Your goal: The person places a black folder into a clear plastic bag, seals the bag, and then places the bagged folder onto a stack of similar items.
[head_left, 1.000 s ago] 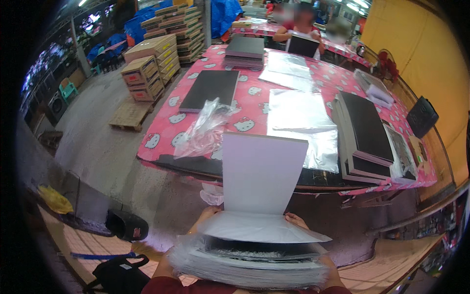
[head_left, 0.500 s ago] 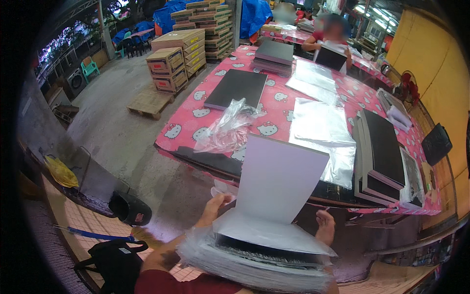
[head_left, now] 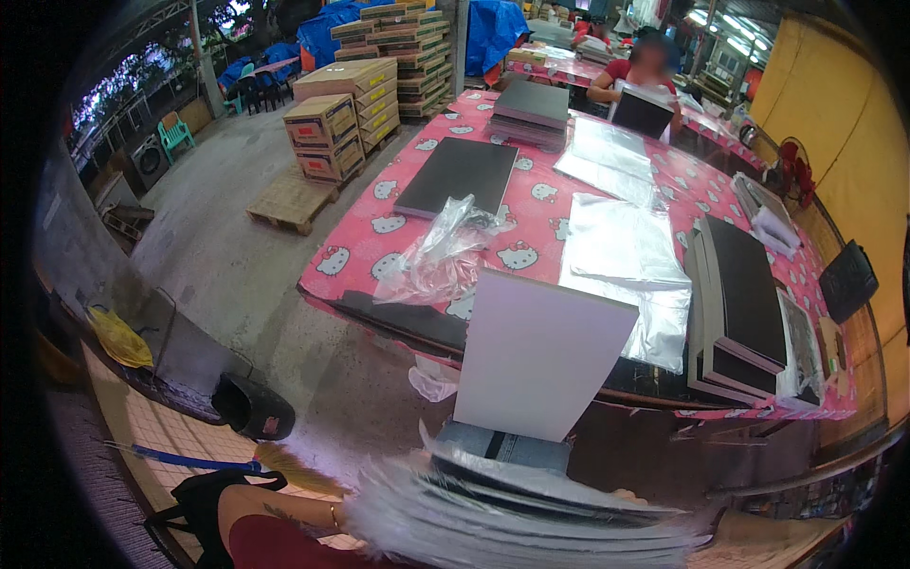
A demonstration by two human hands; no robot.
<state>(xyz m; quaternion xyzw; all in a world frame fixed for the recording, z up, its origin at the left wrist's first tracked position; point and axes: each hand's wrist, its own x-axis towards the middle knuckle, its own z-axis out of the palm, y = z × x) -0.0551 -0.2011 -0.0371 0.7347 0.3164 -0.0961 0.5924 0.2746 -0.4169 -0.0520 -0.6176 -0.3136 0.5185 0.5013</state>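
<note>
A thick stack of clear plastic sleeves, with dark edges showing between the layers, lies across the lower edge, smeared by motion. My left hand is hidden behind the stack; only the forearm and a bracelet at the wrist show at its left end. Of my right hand just a few fingertips are visible, curled over the far edge of the stack. Beyond it a white board stands nearly upright before the table's front edge, its bottom at my denim-clad lap. Neither hand touches the board.
On the pink patterned table lie a dark board, crumpled plastic, silvery sleeves and black-covered stacks. A person sits across, holding a dark board. Left are cartons, a pallet and a black bin.
Both my hands have left the sides of the white board and moved down to the stack. The stack has shifted toward me and right, uncovering my lap. The board's top has sunk slightly.
</note>
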